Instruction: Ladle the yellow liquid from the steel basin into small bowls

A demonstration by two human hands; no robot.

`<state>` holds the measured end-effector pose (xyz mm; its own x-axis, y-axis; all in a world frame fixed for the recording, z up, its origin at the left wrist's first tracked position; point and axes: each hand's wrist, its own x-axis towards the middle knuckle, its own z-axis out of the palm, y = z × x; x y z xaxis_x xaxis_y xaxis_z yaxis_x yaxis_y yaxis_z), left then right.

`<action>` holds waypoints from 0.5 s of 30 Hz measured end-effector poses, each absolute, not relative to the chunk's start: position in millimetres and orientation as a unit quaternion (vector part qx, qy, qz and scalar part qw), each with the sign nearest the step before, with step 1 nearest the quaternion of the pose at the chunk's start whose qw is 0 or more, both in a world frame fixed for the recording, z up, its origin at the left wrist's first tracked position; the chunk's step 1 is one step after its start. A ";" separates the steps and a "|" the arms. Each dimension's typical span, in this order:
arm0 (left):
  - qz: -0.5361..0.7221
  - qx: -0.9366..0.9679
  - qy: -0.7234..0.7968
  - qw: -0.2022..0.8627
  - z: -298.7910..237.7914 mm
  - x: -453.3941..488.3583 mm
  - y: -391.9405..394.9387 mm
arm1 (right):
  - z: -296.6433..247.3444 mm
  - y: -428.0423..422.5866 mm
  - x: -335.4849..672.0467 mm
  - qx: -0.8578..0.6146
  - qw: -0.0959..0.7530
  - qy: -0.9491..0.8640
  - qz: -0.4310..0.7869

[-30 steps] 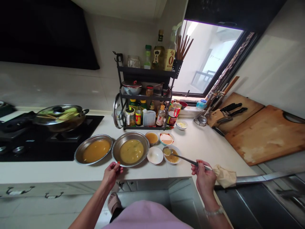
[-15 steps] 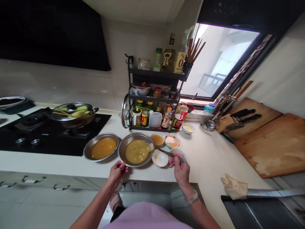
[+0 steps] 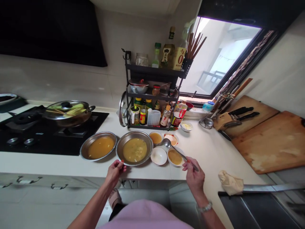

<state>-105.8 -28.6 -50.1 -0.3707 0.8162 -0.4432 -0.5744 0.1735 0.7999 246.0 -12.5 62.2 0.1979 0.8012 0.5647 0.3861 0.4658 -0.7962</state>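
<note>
Ladle (image 3: pixel 177 151), metal, one: held over the counter (image 3: pixel 133 173), its head just left of and above the pale-orange bowl (image 3: pixel 176 140), its handle slanting over the white bowl of brown liquid (image 3: pixel 176 165)

Right hand (image 3: pixel 194 175), bracelet at wrist: fingers closed round the ladle's handle

Left hand (image 3: pixel 116 170): thumb and fingertips pinching the near rim of the large steel bowl (image 3: pixel 150 149), which holds yellowish liquid with pale bits

Second steel bowl (image 3: pixel 85 147), orange-brown liquid inside: just left of the first

Small white bowl (image 3: pixel 157 162): between the large steel bowl and the brown-liquid bowl

Small bowl of amber liquid (image 3: pixel 152 143): behind the white one

Bowl of pale yellow bits (image 3: pixel 186 129): farther back, right of the rack

Black rack (image 3: pixel 154 70), three-tiered: bottles and jars on its shelves

Lidded pan (image 3: pixel 68 114): on the black cooktop (image 3: pixel 59 146), far left

Beige cloth (image 3: pixel 230 183): at the right, by the sink edge
</note>
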 end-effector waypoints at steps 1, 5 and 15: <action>0.631 0.112 0.536 0.550 -49.9 -106.0 -28.9 | 61.1 -14.5 255.6 -0.508 0.597 -0.600 0.161; 0.625 0.111 0.540 0.552 -49.6 -107.0 -29.5 | 48.5 -24.7 287.2 -0.565 0.557 -0.591 0.147; 0.627 0.113 0.541 0.550 -50.4 -107.8 -28.7 | 41.5 -31.0 292.0 -0.641 0.580 -0.448 0.227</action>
<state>-107.8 -28.7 -50.4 -0.3695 0.8110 -0.4537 -0.5676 0.1896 0.8012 292.0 -31.0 41.5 0.4953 0.8379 0.2293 0.3121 0.0747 -0.9471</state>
